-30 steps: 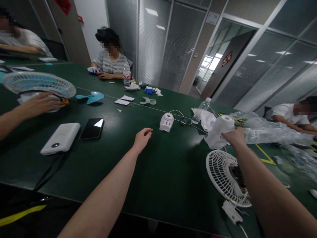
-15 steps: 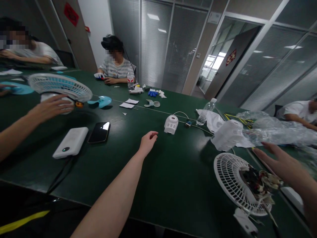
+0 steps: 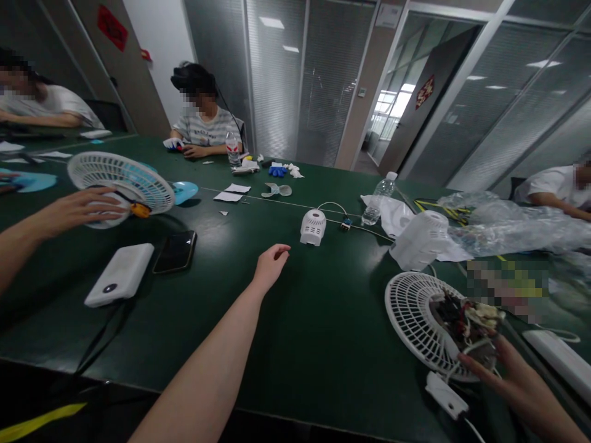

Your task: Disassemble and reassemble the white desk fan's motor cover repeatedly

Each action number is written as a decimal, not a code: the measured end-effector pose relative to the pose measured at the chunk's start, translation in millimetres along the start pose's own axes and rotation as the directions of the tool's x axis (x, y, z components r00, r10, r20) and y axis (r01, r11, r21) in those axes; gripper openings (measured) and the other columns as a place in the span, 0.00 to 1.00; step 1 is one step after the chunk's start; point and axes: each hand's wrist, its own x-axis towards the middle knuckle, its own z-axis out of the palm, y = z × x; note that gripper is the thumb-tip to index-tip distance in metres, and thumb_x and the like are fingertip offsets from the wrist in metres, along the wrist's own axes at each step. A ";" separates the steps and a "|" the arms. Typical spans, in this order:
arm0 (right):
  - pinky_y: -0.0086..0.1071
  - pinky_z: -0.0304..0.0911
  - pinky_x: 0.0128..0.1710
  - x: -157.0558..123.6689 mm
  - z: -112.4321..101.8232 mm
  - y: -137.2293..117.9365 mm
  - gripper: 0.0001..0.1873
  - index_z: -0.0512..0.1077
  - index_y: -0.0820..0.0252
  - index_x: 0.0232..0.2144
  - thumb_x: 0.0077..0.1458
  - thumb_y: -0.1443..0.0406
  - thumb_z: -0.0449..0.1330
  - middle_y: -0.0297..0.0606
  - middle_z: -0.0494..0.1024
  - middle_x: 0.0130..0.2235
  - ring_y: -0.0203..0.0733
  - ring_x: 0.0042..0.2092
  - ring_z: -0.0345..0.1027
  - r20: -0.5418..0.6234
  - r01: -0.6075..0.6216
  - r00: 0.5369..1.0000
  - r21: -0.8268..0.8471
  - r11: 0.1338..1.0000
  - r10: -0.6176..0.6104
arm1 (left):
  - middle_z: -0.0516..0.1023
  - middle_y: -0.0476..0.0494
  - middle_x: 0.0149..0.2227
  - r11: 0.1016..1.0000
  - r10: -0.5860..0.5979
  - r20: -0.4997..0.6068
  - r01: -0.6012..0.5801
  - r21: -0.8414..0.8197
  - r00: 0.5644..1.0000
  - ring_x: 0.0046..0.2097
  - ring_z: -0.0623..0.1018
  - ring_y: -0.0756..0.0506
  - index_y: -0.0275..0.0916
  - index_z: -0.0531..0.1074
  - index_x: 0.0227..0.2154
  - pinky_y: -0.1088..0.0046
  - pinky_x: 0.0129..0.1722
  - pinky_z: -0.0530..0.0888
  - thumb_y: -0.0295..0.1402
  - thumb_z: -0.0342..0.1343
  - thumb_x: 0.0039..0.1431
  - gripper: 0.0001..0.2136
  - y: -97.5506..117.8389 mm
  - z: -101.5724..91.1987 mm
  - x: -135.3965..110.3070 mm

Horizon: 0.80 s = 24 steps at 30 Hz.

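My left hand (image 3: pixel 271 269) is over the green table, its fingers loosely curled together with nothing visible in them. The nearest thing to it is a small white vented motor cover (image 3: pixel 313 227) with a thin cable behind. My right hand (image 3: pixel 510 372) grips the near edge of a fan's rear grille (image 3: pixel 406 317), fingers on either side of the exposed motor and wires (image 3: pixel 468 320). A white plug-like block (image 3: pixel 446 395) with a cable hangs by the grille. Just beyond it stands a larger white plastic housing (image 3: pixel 420 241).
At left, another person's hand (image 3: pixel 85 212) is on a second white fan (image 3: pixel 122 178). A white power bank (image 3: pixel 120 274) and a phone (image 3: pixel 175 251) lie nearby. A water bottle (image 3: pixel 379 198) stands near plastic wrap (image 3: pixel 521 224). Another person (image 3: pixel 205 126) sits opposite.
My right hand has come down and inward from beyond the grille onto its motor side. The other person's fan at left has tilted. My left hand stays nearly still.
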 end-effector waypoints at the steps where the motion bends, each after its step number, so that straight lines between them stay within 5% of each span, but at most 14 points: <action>1: 0.46 0.72 0.43 -0.1 4.3 -7.2 0.30 0.68 0.48 0.51 0.47 0.46 0.60 0.50 0.78 0.47 0.57 0.46 0.74 0.060 0.003 0.998 0.018 1.000 -0.004 | 0.78 0.44 0.42 1.000 0.001 0.001 -0.001 0.004 1.000 0.41 0.77 0.44 0.43 0.75 0.43 0.67 0.41 0.73 0.34 0.53 0.58 0.11 -0.5 -0.2 0.2; 8: 0.55 0.58 0.58 -8.9 47.4 -101.9 0.37 0.64 0.67 0.54 0.52 0.45 0.55 0.57 0.67 0.57 0.62 0.60 0.59 0.184 0.171 0.970 -0.048 0.984 -0.159 | 0.79 0.44 0.40 1.000 0.028 0.019 -0.028 -0.012 0.999 0.40 0.77 0.44 0.42 0.75 0.43 0.67 0.41 0.73 0.35 0.54 0.57 0.12 -5.0 1.9 3.7; 16: 0.52 0.56 0.60 -6.8 94.2 -231.9 0.38 0.61 0.65 0.59 0.53 0.47 0.57 0.51 0.64 0.60 0.59 0.62 0.55 0.180 0.258 0.950 0.016 0.966 -0.256 | 0.81 0.46 0.38 0.997 0.046 0.119 -0.039 -0.060 0.992 0.39 0.78 0.45 0.42 0.78 0.38 0.68 0.44 0.73 0.37 0.57 0.55 0.10 4.1 1.6 -1.3; 20: 0.49 0.62 0.55 8.1 97.4 -252.6 0.30 0.62 0.60 0.58 0.59 0.52 0.53 0.47 0.71 0.56 0.55 0.56 0.64 0.180 0.244 0.944 0.189 0.951 -0.278 | 0.80 0.44 0.43 0.993 0.036 0.065 -0.028 -0.111 0.997 0.44 0.78 0.44 0.40 0.77 0.42 0.67 0.48 0.72 0.37 0.56 0.56 0.13 4.8 -3.9 2.3; 24: 0.44 0.69 0.45 52.4 102.8 -241.2 0.17 0.68 0.55 0.50 0.62 0.57 0.50 0.42 0.79 0.42 0.47 0.42 0.74 0.080 0.189 0.969 0.366 0.911 -0.233 | 0.78 0.42 0.47 0.983 0.024 0.060 -0.013 -0.180 0.998 0.47 0.77 0.43 0.39 0.75 0.46 0.65 0.50 0.72 0.34 0.55 0.56 0.15 6.0 -5.7 5.6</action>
